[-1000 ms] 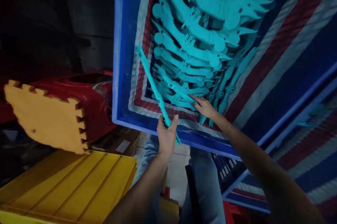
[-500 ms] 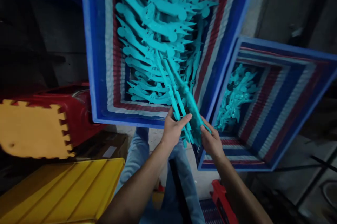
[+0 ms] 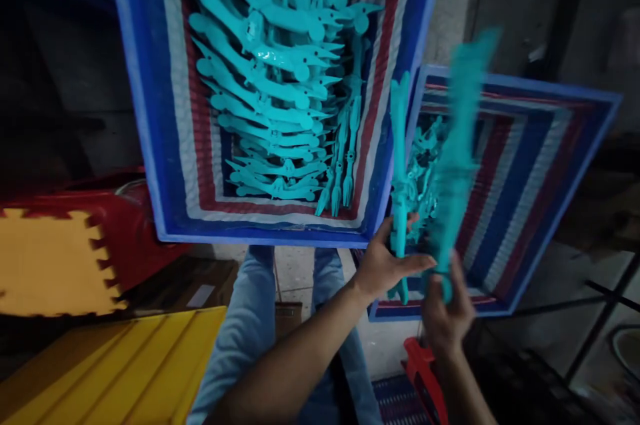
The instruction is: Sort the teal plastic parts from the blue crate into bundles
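My left hand (image 3: pixel 383 268) is closed around the lower part of a slim turquoise plastic part (image 3: pixel 399 125), held upright in front of the right-hand crate. Its thumb reaches out toward my right hand (image 3: pixel 447 312). That hand grips the bottom end of a second, wider turquoise plastic part (image 3: pixel 457 138), smeared by motion and tilted slightly right. Below both pieces, a small heap of turquoise parts (image 3: pixel 425 172) lies in the right-hand crate (image 3: pixel 565 205). Stacked in the larger crate (image 3: pixel 135 112) are several long, curved turquoise parts (image 3: pixel 285 92) with pointed ends.
Both crates are blue with striped woven lining. At left are a yellow foam mat (image 3: pixel 50 262), a red plastic object (image 3: pixel 135 232) and a yellow ribbed panel (image 3: pixel 125 365). Another red object (image 3: pixel 425 375) lies low by my right forearm. Black bars (image 3: pixel 600 312) cross at the far right.
Both hands have moved right, from the front of the larger crate to the smaller one. The turquoise parts they hold have swung upright and further apart. The view has shifted slightly.
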The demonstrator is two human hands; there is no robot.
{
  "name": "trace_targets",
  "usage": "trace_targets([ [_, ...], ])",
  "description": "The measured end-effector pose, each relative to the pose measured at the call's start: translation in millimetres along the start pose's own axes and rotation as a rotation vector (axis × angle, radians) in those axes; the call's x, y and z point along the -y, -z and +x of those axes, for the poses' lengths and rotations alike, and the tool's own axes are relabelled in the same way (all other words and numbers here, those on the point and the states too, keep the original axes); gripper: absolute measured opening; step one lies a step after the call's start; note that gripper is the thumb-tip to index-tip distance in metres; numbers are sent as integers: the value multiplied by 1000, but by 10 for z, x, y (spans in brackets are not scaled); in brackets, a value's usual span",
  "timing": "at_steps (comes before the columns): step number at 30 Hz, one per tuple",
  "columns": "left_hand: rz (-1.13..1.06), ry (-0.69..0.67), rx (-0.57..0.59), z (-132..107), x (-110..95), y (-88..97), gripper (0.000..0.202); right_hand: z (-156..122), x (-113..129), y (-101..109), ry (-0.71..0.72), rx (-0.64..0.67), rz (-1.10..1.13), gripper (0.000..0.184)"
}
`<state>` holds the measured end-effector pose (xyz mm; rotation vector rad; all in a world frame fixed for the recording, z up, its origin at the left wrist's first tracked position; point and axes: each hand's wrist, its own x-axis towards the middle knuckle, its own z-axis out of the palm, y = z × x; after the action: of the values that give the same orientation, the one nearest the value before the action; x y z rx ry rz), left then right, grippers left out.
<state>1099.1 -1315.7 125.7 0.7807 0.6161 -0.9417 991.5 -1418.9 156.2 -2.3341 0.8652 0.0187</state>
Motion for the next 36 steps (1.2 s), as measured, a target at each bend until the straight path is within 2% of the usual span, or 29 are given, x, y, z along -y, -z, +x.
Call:
trace_targets([
  [2, -57, 32, -95, -37, -162, 318, 52, -17, 44, -358, 108, 412, 188, 53],
  [4, -27, 32, -290, -96, -318, 756, 40, 67, 51, -800, 160, 786, 392, 62],
  [5, 0, 16, -400, -139, -389, 997, 36, 137, 32, -1060, 154, 903, 432, 63],
  [6, 18, -6, -505, -195, -456, 1236, 35, 213, 0, -1349, 142, 974, 379, 61],
  [7, 24, -33, -601, -261, -521, 1465, 35, 288, -40, -1666, 121, 997, 257, 56],
  [9, 23, -106, -744, -418, -646, 1861, 35, 399, -123, -2362, 114, 976, -196, 49],
  [11, 64, -179, -799, -580, -757, 2156, 31, 435, -188, -3067, 159, 1023, -414, 44],
  [13, 156, -213, -798, -718, -840, 2362, 25, 405, -242, -3683, 225, 1107, -474, 44],
  [15, 237, -196, -782, -815, -885, 2508, 24, 343, -313, -4136, 279, 1166, -543, 46],
  [16, 265, -172, -769, -848, -894, 2567, 24, 312, -359, -4295, 299, 1184, -578, 46],
  [18, 301, -133, -734, -889, -896, 2664, 25, 264, -463, -4484, 329, 1208, -630, 42],
  [20, 317, -112, -701, -908, -888, 2732, 23, 243, -546, -4538, 356, 1223, -650, 42],
  [22, 320, -105, -701, -915, -873, 2763, 23, 247, -557, -4494, 374, 1239, -635, 46],
  [24, 312, -109, -725, -912, -846, 2751, 25, 278, -456, -4370, 390, 1261, -583, 54],
  [26, 305, -132, -765, -889, -804, 2694, 27, 339, -240, -4156, 411, 1277, -501, 65],
  [28, 294, -145, -809, -832, -751, 2593, 28, 422, 56, -3838, 341, 1280, -256, 73],
  [31, 238, -139, -859, -680, -677, 2349, 31, 516, 512, -3202, 47, 1295, 322, 71],
  [33, 146, -141, -820, -563, -641, 2125, 37, 508, 740, -2760, -142, 1278, 604, 65],
  [36, 68, -128, -684, -438, -598, 1726, 50, 418, 913, -2201, -375, 1063, 805, 59],
])
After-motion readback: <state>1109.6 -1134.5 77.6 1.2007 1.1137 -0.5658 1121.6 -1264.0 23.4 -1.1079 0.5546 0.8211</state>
